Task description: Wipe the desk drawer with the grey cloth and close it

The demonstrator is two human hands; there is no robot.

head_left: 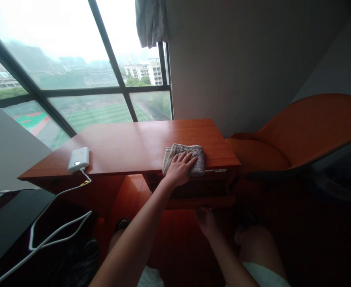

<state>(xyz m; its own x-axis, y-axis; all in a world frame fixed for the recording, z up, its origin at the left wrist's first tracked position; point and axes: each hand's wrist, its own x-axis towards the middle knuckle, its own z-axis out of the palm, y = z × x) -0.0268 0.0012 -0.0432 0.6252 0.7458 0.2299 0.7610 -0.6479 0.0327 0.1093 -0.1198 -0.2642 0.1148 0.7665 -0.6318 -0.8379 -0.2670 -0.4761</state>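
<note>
A folded grey and cream cloth [197, 164] lies on the reddish wooden desk [127, 147], close to its front edge. My left hand [181, 165] rests on the cloth from above, palm down, with the fingers stretched out and spread. Under the desktop, what looks like an open drawer [199, 202] juts toward me, its inside dark. Just below the drawer's front is my right hand [205, 220], in deep shadow. Its fingers are too dim to make out, and I cannot tell whether they touch the drawer.
A white power bank [79, 158] with a white cable [60, 193] sits on the desk's left part. The cable hangs toward a dark surface [16, 217] at lower left. An orange chair [306, 135] stands right of the desk; a large window [82, 87] is behind it.
</note>
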